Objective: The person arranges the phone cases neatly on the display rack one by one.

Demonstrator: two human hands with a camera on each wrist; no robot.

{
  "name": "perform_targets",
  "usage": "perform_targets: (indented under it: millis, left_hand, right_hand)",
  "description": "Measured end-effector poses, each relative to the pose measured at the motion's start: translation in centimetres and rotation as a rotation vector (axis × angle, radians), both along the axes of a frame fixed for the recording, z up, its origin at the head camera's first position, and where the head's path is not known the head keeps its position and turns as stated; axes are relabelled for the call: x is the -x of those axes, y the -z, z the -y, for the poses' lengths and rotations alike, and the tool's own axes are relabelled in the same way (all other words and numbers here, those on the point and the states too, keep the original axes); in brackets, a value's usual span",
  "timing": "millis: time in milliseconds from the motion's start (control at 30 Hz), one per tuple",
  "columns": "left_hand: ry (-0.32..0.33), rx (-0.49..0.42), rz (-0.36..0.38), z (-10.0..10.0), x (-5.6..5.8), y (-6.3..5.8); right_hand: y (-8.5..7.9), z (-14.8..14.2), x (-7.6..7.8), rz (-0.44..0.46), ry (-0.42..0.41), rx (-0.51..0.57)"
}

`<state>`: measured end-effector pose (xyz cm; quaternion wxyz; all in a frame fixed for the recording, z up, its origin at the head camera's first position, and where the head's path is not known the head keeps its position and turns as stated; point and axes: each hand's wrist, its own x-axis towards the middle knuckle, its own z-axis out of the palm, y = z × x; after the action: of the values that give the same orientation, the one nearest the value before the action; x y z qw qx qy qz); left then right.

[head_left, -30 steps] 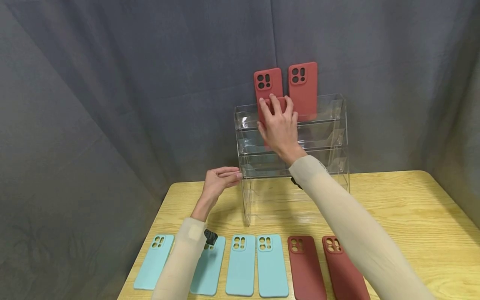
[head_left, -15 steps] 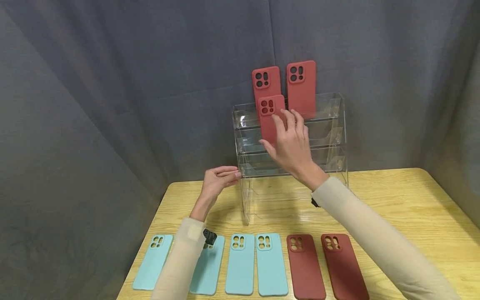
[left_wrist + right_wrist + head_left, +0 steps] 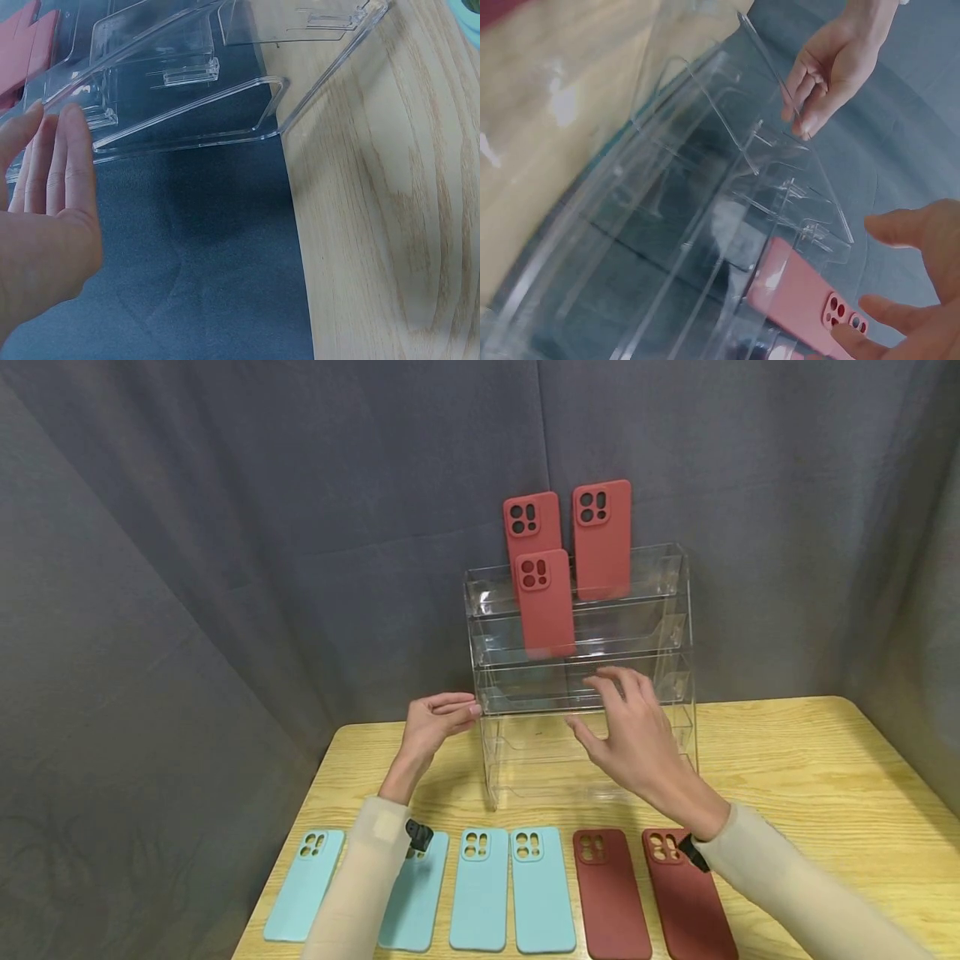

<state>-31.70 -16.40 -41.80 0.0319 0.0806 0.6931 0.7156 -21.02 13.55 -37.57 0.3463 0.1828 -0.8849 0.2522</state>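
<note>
A clear tiered acrylic display rack (image 3: 480, 752) stands on the table. My left hand (image 3: 435, 725) pinches its left side edge, thumb and fingertips at the panel. Lower right of the second tier, my right hand (image 3: 639, 743) is in front of the rack, fingers spread and slightly bent, holding nothing. One red phone case (image 3: 547, 622) leans in the second tier, overlapping a red phone case (image 3: 532, 518) behind it in the top tier. Another red phone case (image 3: 606, 543) stands beside that one at the top. The front case (image 3: 795, 292) also shows in the right wrist view.
Along the table's (image 3: 780, 777) front lie several light-blue phone cases (image 3: 480, 893) on the left, one partly under my left forearm. Two dark red phone cases (image 3: 613, 902) lie to their right, the outer one partly behind my right wrist. A grey curtain (image 3: 300, 527) hangs behind.
My right hand has let go of the front red phone case, which stays in the second tier, and has moved down and right. My left hand stays at the rack's edge.
</note>
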Motion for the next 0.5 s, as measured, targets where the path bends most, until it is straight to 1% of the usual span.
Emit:
perform_targets:
  millis: [167, 267, 400, 500]
  left_hand:
    - [-0.003, 0.002, -0.005, 0.1, 0.0, 0.2]
    - [0.003, 0.010, -0.008, 0.1, 0.0, 0.2]
    - [0.005, 0.010, -0.010, 0.1, 0.0, 0.2]
    - [0.005, 0.007, -0.011, 0.1, 0.0, 0.2]
  right_hand:
    - [1.8, -1.8, -2.2, 0.045, 0.014, -0.001]
    - [3.1, -3.1, -3.4, 0.078, 0.022, -0.026]
    - [5.7, -4.3, -5.1, 0.134, 0.028, -0.080]
    - [8.1, -4.9, -6.5, 0.206, 0.048, -0.118]
